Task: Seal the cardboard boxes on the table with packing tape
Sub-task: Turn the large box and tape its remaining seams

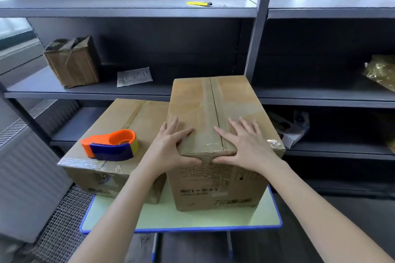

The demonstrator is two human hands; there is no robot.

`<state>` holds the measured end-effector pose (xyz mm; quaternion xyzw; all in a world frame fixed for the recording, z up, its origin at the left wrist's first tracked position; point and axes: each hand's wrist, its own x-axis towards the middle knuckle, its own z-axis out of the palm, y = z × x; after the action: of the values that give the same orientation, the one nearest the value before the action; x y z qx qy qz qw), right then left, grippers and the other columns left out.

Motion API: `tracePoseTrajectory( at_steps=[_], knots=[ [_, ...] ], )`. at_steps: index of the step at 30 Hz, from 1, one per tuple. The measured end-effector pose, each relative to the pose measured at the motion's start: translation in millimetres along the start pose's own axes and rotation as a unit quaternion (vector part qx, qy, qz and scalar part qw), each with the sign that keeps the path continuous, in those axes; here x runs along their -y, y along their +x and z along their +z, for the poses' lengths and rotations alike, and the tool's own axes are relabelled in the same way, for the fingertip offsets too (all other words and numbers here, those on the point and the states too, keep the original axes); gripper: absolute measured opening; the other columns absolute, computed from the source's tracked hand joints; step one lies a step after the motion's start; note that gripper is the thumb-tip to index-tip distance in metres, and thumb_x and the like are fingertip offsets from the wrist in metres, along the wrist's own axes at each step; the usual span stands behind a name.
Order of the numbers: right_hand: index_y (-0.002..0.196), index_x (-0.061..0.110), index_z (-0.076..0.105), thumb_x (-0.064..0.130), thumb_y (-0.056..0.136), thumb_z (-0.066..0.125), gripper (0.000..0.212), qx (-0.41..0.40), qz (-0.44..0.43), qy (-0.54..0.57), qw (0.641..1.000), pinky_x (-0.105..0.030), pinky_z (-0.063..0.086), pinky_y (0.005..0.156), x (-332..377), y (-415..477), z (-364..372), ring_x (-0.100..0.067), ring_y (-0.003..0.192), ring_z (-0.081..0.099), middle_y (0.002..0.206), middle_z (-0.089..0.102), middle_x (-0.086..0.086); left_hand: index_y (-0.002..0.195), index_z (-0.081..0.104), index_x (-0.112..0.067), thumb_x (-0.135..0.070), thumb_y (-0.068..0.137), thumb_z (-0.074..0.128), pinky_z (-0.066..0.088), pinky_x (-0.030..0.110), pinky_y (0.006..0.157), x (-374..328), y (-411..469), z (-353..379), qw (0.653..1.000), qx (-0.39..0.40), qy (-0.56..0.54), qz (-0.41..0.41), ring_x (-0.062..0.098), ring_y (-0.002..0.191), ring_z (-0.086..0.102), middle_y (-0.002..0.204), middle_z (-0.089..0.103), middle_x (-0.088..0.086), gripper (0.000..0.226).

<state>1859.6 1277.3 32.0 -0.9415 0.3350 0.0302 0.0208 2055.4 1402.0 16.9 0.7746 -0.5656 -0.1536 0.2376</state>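
Cardboard box (235,96) with illegible black print (195,191)

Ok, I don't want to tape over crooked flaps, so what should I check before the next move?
1. On tall box, flaps shut, seam closed: ok.
2. Pressing flaps flat, left hand and right hand: ok.
3. Holding dispenser: not ok; it lies on low box.
4. Fresh tape over seam: cannot tell.
5. Base of tall box on table: ok.
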Motion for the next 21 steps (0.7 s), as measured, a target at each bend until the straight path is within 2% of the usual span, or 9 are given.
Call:
tracePoseTrajectory(
  at_steps=[4,9,13,16,19,21],
  knots=[
    [0.145,0.048,0.003,0.088,0.053,0.016,0.101,-0.010,0.004,0.022,1.000,-0.053,-0.004,0.115,-6,-3,-2,-0.028,0.145,-0.003,0.158,0.000,-0.002,0.140,0.040,-0.039,-0.061,0.059,0.076,0.021,0.046,0.113,-13,1,-4,0.999,-0.030,0.028,0.017,0.025,0.146,0.004,0.155,0.019,-0.011,0.092],
    [0.145,0.046,0.009,0.084,0.060,0.026,0.094,-0.057,0.039,0.118,0.991,-0.050,-0.001,0.116,-12,-21,-4,-0.022,0.145,0.000,0.158,0.005,0.005,0.140,0.041,-0.036,-0.065,0.062,0.072,0.031,0.051,0.107,-45,8,-31,0.991,-0.031,0.114,0.069,0.030,0.145,0.010,0.152,0.029,-0.009,0.088],
    [0.141,0.047,0.011,0.092,0.059,0.020,0.094,-0.118,0.057,0.194,0.972,-0.047,0.005,0.117,-19,-43,5,-0.018,0.144,0.005,0.156,0.012,0.010,0.137,0.045,-0.038,-0.069,0.061,0.070,0.037,0.046,0.101,-72,10,-40,0.976,-0.034,0.174,0.126,0.029,0.145,0.011,0.152,0.031,-0.009,0.085],
    [0.138,0.050,0.011,0.082,0.063,0.035,0.085,-0.125,0.084,0.261,0.954,-0.044,0.009,0.118,-33,-64,8,-0.012,0.144,0.005,0.155,0.013,0.014,0.135,0.047,-0.038,-0.072,0.061,0.067,0.038,0.043,0.101,-94,12,-28,0.967,-0.057,0.173,0.176,0.023,0.146,0.009,0.152,0.028,-0.012,0.084],
    [0.142,0.048,0.011,0.073,0.065,0.047,0.088,-0.128,0.098,0.315,0.935,-0.034,0.016,0.116,-50,-83,3,-0.003,0.142,0.010,0.153,0.015,0.020,0.139,0.043,-0.034,-0.065,0.066,0.069,0.038,0.038,0.102,-114,14,-15,0.965,-0.069,0.094,0.234,0.013,0.145,0.009,0.154,0.022,-0.013,0.082],
    [0.143,0.048,0.012,0.064,0.072,0.056,0.085,-0.145,0.078,0.329,0.930,-0.027,0.020,0.113,-53,-91,-5,0.003,0.137,0.015,0.151,0.017,0.023,0.142,0.039,-0.032,-0.059,0.070,0.070,0.035,0.030,0.103,-120,16,-7,0.957,-0.059,0.043,0.281,0.007,0.143,0.016,0.155,0.019,-0.013,0.083]
  ],
)
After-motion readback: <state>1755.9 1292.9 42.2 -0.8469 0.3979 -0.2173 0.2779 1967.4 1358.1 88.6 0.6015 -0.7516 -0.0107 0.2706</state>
